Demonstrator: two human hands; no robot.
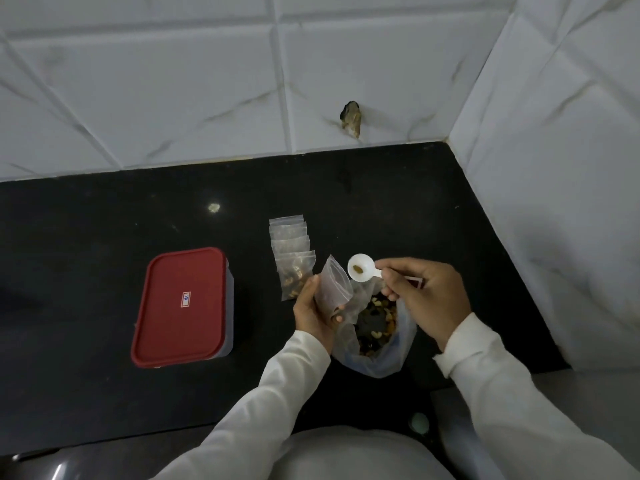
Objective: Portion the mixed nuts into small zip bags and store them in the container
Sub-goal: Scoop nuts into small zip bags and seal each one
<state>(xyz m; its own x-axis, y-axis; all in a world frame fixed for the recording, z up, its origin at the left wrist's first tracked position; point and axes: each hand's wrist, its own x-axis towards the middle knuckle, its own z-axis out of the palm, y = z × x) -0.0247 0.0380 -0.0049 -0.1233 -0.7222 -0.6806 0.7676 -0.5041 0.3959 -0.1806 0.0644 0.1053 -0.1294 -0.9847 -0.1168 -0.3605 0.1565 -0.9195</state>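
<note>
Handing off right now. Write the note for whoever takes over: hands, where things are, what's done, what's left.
Left hand: holds a zip bag upright; how full it is cannot be told.
Right hand: pinches the scoop handle; the scoop is nearly empty.
Nut bag: open, under both hands.
Done: row of small bags lies behind; the nearest holds nuts.
Left: finish this bag, open the lidded container on the left, and store all bags.

L sleeve (277, 393): white, long, loose, soft folds | R sleeve (502, 389): same white, hemmed cuff at wrist | L hand (311, 315) & R hand (427, 299): bare | top (353, 455): pale, plain, lightly creased
</note>
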